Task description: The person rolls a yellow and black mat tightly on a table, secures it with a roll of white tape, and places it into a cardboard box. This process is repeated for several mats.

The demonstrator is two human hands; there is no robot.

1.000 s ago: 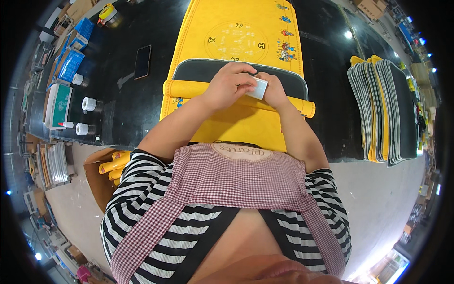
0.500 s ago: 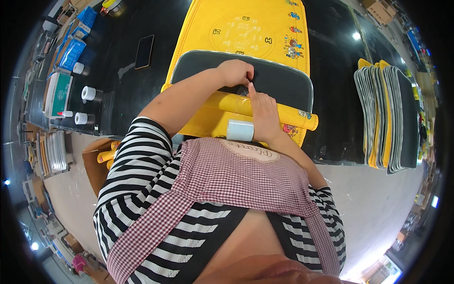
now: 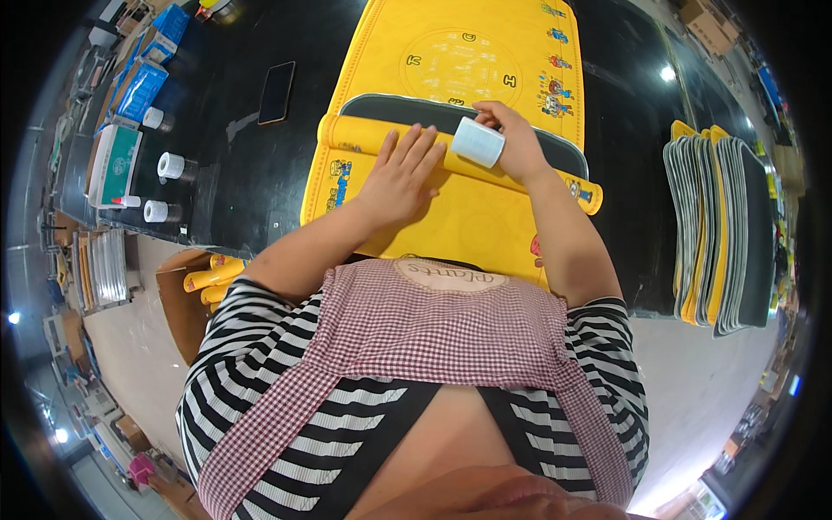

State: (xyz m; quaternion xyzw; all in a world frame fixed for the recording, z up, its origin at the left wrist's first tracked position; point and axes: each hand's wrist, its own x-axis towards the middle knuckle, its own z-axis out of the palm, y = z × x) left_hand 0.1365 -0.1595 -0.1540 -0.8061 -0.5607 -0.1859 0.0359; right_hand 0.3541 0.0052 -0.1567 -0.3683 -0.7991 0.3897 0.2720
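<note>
Yellow mat (image 3: 485, 52) lies flat along the dark bench (image 3: 225, 165), printed side up, its near end rolled into a tube (image 3: 451, 160) that runs crosswise just ahead of the person's chest; a black backing strip (image 3: 407, 111) shows where the rolled part has turned over. The tube is likely pinned so it cannot spring open.

Stack of similar mats (image 3: 715, 234), yellow and grey, sits at the bench's right edge, well apart from the work. Carton (image 3: 186, 299) below the bench's left edge holds yellow rolled pieces.

Left hand (image 3: 400, 173) rests palm down, fingers spread, pressing on the roll — no closed grip, just weight holding it flat. Right hand (image 3: 511, 139) has its grip closed around a tape roll (image 3: 477, 141), pale blue-white, held just above the tube near its middle, fingertips touching the black strip.

Dark phone (image 3: 276, 92) lies on the bench to the left of the mat. Two small white tape spools (image 3: 165, 186) stand near boxes (image 3: 117, 160) at the far left.

Change from half a second ago: the tape roll then lay below the tube near the person's apron with both hands working on the roll; it is now lifted in the right hand, and the left hand has flattened out.
</note>
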